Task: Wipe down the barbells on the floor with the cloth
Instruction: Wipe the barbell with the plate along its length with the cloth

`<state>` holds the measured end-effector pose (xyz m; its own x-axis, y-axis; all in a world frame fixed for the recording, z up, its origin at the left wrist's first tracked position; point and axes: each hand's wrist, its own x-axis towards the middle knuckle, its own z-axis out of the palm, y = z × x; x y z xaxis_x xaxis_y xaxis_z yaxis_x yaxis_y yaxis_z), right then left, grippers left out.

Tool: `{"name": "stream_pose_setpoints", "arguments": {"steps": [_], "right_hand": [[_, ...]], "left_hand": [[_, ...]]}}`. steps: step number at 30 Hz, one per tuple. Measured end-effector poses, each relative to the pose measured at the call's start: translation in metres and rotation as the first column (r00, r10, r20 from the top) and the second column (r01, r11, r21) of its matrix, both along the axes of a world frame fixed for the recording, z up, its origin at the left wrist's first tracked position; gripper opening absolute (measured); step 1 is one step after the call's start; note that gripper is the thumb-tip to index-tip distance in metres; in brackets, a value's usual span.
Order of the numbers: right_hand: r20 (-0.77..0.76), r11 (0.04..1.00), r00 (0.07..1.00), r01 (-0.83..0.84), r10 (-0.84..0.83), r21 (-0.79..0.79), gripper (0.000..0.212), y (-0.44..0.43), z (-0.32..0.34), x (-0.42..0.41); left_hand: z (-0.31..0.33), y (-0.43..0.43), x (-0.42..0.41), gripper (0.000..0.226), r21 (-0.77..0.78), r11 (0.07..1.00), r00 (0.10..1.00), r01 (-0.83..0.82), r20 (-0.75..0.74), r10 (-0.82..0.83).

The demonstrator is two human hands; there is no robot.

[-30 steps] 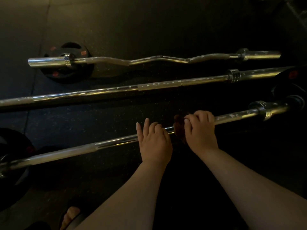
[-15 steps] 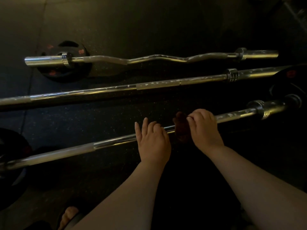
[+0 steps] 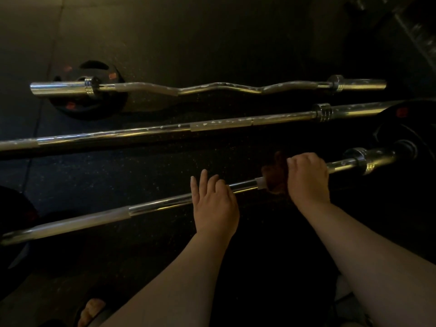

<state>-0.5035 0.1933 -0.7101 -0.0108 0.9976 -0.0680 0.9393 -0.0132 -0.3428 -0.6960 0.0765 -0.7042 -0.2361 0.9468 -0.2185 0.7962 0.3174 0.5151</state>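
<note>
Three chrome bars lie side by side on the dark rubber floor. The nearest straight barbell (image 3: 165, 202) runs from lower left to upper right. My right hand (image 3: 308, 179) grips a dark reddish-brown cloth (image 3: 274, 177) wrapped around this bar, right of its middle. My left hand (image 3: 213, 204) rests flat on the same bar, fingers spread, a short way left of the cloth. Behind it lies a second straight barbell (image 3: 219, 125) speckled with white marks. Farthest away is a curl bar (image 3: 219, 87) with a wavy shaft.
A black weight plate (image 3: 70, 107) lies under the curl bar's left end. Another plate (image 3: 405, 128) sits at the right by the near bar's collar (image 3: 361, 159). A dark plate (image 3: 14, 208) is at the left edge. My sandalled foot (image 3: 92, 310) shows at the bottom.
My right hand has slid the cloth to the right along the near bar, away from my left hand, uncovering a short stretch of shaft between them. My left hand has stayed put.
</note>
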Motion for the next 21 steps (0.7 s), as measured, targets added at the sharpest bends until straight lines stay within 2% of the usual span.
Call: {"name": "stream_pose_setpoints", "arguments": {"steps": [1,3,6,8,10,11,13,14,16,18,19,21], "right_hand": [[-0.050,0.994,0.992,0.113,-0.112,0.008,0.029,0.000,0.002,-0.001],[-0.046,0.992,0.991,0.126,-0.124,0.029,0.029,-0.005,0.001,-0.017],[-0.004,0.985,0.985,-0.172,0.172,0.015,0.026,-0.027,0.004,-0.037],[-0.024,0.963,0.963,-0.269,0.269,-0.027,0.037,-0.031,0.005,-0.034],[0.089,0.974,0.970,-0.227,0.226,0.004,0.046,-0.032,0.001,-0.027],[0.120,0.988,0.982,-0.151,0.148,0.021,0.052,-0.035,0.000,-0.026],[0.069,0.999,0.997,-0.026,0.024,0.022,0.058,-0.040,0.001,-0.032],[0.042,0.999,0.998,-0.049,0.049,0.003,0.056,-0.043,-0.002,-0.035],[0.022,0.974,0.974,-0.226,0.226,-0.006,0.046,-0.046,-0.006,-0.034],[0.013,0.948,0.947,-0.320,0.320,-0.006,0.040,-0.038,-0.006,-0.021],[0.024,0.952,0.952,-0.305,0.305,0.001,0.038,-0.033,-0.006,-0.011],[-0.013,0.992,0.992,-0.125,0.125,0.014,0.035,-0.022,-0.005,0.006]], "left_hand": [[-0.001,0.001,0.000,0.048,0.000,1.000,1.000,0.007,-0.001,-0.007],[-0.003,0.002,0.001,0.051,0.007,1.000,1.000,0.012,-0.012,-0.011],[-0.002,0.004,0.004,0.047,0.014,1.000,1.000,-0.011,-0.029,0.012],[-0.002,0.004,0.005,0.042,-0.004,1.000,0.998,-0.022,-0.051,0.022],[-0.002,0.003,0.005,0.045,-0.001,0.999,0.996,-0.032,-0.085,0.032],[-0.001,0.004,0.006,0.048,0.001,0.999,0.995,-0.037,-0.090,0.037],[-0.001,0.004,0.008,0.051,0.004,0.999,0.995,-0.034,-0.092,0.034],[-0.001,0.005,0.008,0.051,0.005,1.000,0.995,-0.026,-0.094,0.026],[-0.002,0.005,0.007,0.052,0.000,1.000,0.996,-0.011,-0.084,0.011],[-0.002,0.005,0.005,0.049,-0.006,1.000,0.998,-0.010,-0.059,0.009],[-0.003,0.005,0.005,0.048,-0.007,1.000,0.999,-0.010,-0.049,0.009],[-0.002,0.005,0.004,0.050,-0.009,1.000,0.999,-0.007,-0.038,0.006]]}}
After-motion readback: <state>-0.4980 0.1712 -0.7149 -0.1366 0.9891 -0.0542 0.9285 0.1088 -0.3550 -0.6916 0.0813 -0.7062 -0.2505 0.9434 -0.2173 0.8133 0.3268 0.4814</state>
